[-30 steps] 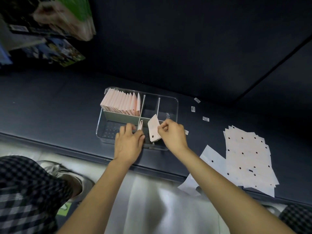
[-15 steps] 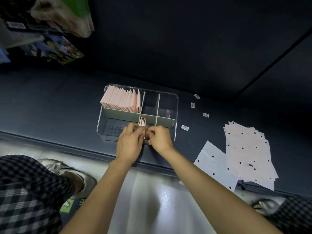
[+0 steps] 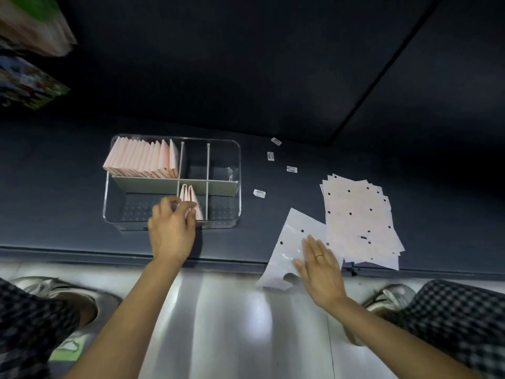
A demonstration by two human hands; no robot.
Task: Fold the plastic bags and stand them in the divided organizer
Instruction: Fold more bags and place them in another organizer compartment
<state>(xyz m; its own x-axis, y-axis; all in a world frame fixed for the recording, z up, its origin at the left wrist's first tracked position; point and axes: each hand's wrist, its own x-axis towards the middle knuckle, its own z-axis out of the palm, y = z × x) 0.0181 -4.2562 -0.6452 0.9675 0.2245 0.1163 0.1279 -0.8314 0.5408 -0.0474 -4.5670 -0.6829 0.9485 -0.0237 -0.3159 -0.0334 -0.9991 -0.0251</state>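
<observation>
In the organizer [image 3: 175, 222], near middle cell, two folded bags [image 3: 191, 199] stand tilted against the left divider. The left hand [image 3: 172, 233] steadies them, fingers [image 3: 188, 207] curled lightly on their near edges; whether they pinch or merely touch cannot be told. The far left cell holds a full row of folded bags [image 3: 142, 160]; the other cells appear empty. The right hand [image 3: 322, 269] lies flat, fingers spread and gripping nothing, on a loose flat bag [image 3: 292, 236] overhanging the worktop [image 3: 54, 187] edge, beside the stack [image 3: 358, 217].

Advice: keep the left hand bracing the pair until they lean securely; slide the loose bag fully onto the worktop before creasing, as thin film slips.

Unclear: the bag's near corner under the palm; the small labels [image 3: 259, 193] are illegible; items at upper left are blurred and cropped.
</observation>
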